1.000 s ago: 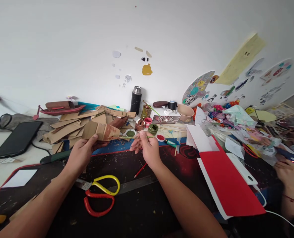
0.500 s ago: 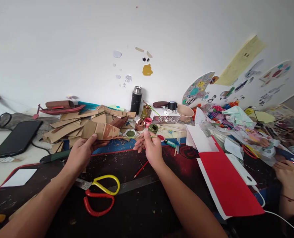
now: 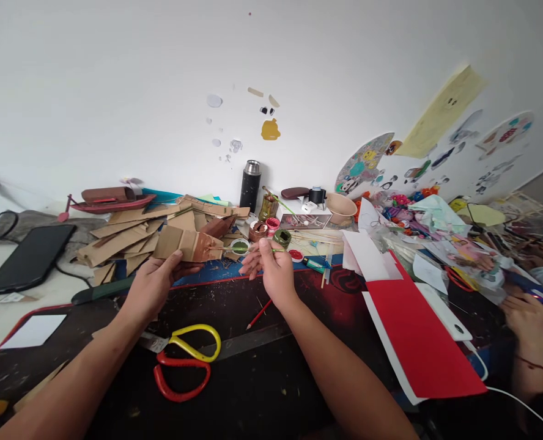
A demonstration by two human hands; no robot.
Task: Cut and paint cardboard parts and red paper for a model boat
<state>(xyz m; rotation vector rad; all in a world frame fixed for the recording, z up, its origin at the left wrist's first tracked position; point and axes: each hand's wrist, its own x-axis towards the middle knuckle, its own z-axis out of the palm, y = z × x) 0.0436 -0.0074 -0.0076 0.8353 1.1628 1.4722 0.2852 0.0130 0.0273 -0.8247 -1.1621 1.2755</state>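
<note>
Brush [image 3: 226, 248] shifted over cardboard [image 3: 174, 242]; dish [image 3: 241, 255] holds green paint [image 3: 240, 244].

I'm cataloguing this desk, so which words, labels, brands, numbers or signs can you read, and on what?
No text reads clearly.
Scissors blade: marking too small.
Green tube: printing too small.
Rounded cutout on the right of the wall: red marks, too blurred.

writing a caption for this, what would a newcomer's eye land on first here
Probably the big red sheet lying at the right of the dark mat, the boldest block of colour. Next, the scissors with one yellow and one red handle, lying near the front, between the forearms. Then the centre, where the left hand holds partly brown-painted cardboard and the right hand a thin brush.
</note>
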